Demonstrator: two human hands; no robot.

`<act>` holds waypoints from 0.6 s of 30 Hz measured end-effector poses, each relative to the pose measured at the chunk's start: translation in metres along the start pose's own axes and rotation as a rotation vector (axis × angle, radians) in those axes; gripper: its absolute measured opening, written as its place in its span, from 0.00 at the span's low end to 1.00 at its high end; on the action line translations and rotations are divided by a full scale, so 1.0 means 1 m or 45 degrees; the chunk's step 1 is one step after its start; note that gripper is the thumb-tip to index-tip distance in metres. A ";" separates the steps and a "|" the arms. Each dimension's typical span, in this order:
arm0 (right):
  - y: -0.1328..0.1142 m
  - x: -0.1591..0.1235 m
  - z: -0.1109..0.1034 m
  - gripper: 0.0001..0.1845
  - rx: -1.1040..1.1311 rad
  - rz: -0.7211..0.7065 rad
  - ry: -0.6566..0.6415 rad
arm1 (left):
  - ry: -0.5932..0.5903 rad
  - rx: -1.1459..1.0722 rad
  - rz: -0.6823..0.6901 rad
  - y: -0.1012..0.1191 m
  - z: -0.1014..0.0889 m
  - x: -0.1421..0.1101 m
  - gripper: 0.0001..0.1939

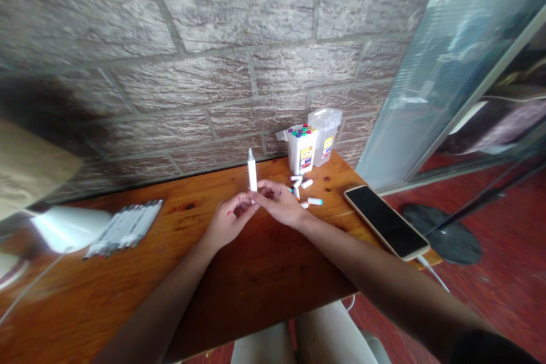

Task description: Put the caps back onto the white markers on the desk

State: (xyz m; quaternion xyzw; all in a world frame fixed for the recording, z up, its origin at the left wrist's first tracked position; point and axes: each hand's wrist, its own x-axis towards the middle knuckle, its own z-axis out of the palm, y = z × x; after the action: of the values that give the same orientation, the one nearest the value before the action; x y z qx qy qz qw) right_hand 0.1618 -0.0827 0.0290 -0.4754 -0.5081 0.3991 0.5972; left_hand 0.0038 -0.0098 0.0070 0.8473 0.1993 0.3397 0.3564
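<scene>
A white marker (252, 170) stands upright above the wooden table (264, 278), pinched at its lower end by both hands. My left hand (230, 220) has its fingers closed on the marker's bottom. My right hand (279, 200) grips the same end from the right. Several loose marker caps (307, 193) lie just behind my right hand. A white marker box (302, 148) full of coloured-tipped markers stands at the back by the wall, with its clear lid (326, 133) beside it.
A row of several white markers (125, 227) lies at the left, next to a white object (70, 227). A smartphone (386, 220) rests at the table's right edge, with a cable below it. A stone wall runs behind; a glass panel and a round stand base are at the right.
</scene>
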 end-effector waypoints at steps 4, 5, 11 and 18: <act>-0.001 0.000 0.000 0.20 0.055 0.028 -0.006 | -0.027 0.049 0.001 0.001 0.000 -0.001 0.10; -0.001 0.000 -0.001 0.20 0.070 0.037 -0.007 | -0.033 0.058 -0.002 0.001 0.000 -0.001 0.10; 0.001 0.002 -0.001 0.25 0.211 0.144 0.021 | -0.089 0.058 -0.033 0.007 0.001 -0.001 0.11; -0.003 0.000 -0.002 0.22 0.083 0.099 0.116 | -0.131 0.074 -0.007 0.010 0.000 -0.003 0.11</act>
State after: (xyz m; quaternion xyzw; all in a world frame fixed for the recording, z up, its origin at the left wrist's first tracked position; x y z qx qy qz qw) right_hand 0.1642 -0.0835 0.0315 -0.4927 -0.4482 0.4163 0.6189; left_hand 0.0031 -0.0183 0.0133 0.8731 0.1928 0.2888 0.3423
